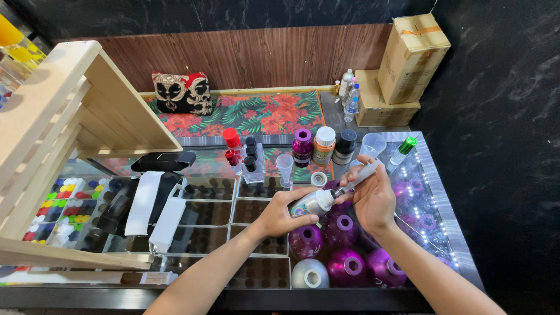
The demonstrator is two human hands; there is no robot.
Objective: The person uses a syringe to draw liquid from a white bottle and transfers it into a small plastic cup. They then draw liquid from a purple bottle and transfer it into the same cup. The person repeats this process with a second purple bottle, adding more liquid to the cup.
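A: Left hand [284, 214] first. What's it got?

B: Small white bottle [312, 203] with a colourful label, lying nearly on its side, mouth aimed right. Fingers wrapped tight round the body, thumb on top. Held over the glass counter [443, 204], just above the purple bottles [344, 245].

A: Why tipped like that?

B: My guess: so the mouth lines up with the syringe [360, 175]. The syringe's tip sits at or in the bottle's mouth; can't tell how deep.

A: Right hand [373, 198]?

B: Closed round the syringe barrel, fingers curled over it, plunger end pointing up and away toward the far right. Barrel slants down-left into the bottle. The grip looks firm, nothing slack.

A: Arm pose?

B: Both forearms come in from the bottom edge and converge; left wrist bent inward, right wrist cocked so the palm faces left. Hands almost touching at the bottle neck.

A: Surroundings?

B: Behind the hands: a row of bottles, namely a purple-capped bottle [301, 147], an orange-labelled bottle with white cap [324, 146], a black-capped bottle [345, 146], plus a clear measuring cup [373, 143], a green-capped vial [403, 149] and a small clear funnel [285, 166]. Silver bottle [310, 274] near the front edge. Wooden rack [58, 134] at left, cardboard boxes [402, 64] far right.

A: Why so close?

B: Likely kept within reach, caps up.
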